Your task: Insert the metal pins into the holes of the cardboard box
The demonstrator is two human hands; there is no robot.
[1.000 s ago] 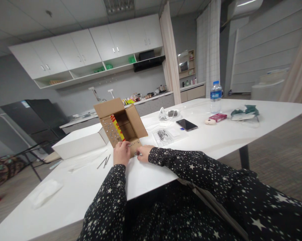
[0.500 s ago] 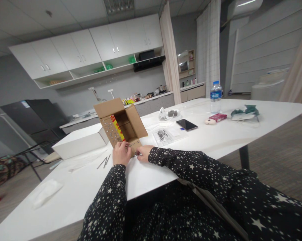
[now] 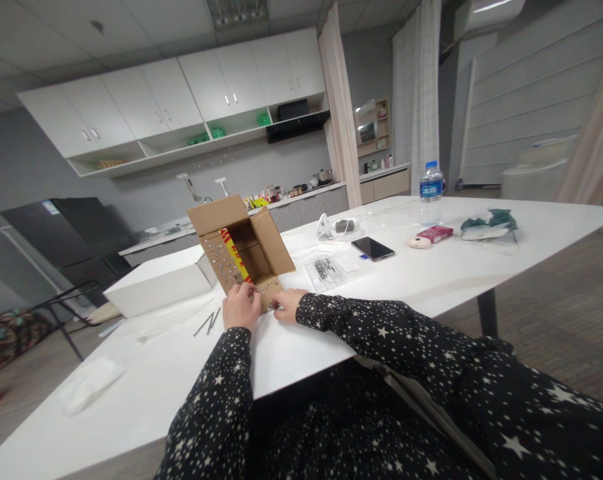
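Cardboard box (image 3: 241, 248), open and tipped toward you on the white table (image 3: 431, 273), has your left hand (image 3: 241, 308) curled against its lower flap and your right hand (image 3: 287, 304) pinching something small and metallic beside it, with two nails (image 3: 207, 323) lying just left.

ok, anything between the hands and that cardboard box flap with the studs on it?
Nothing visible. The left hand and right hand both rest on the near flap of the open cardboard box, with a small metal piece between them. The loose nails lie to the left, clear of both hands.
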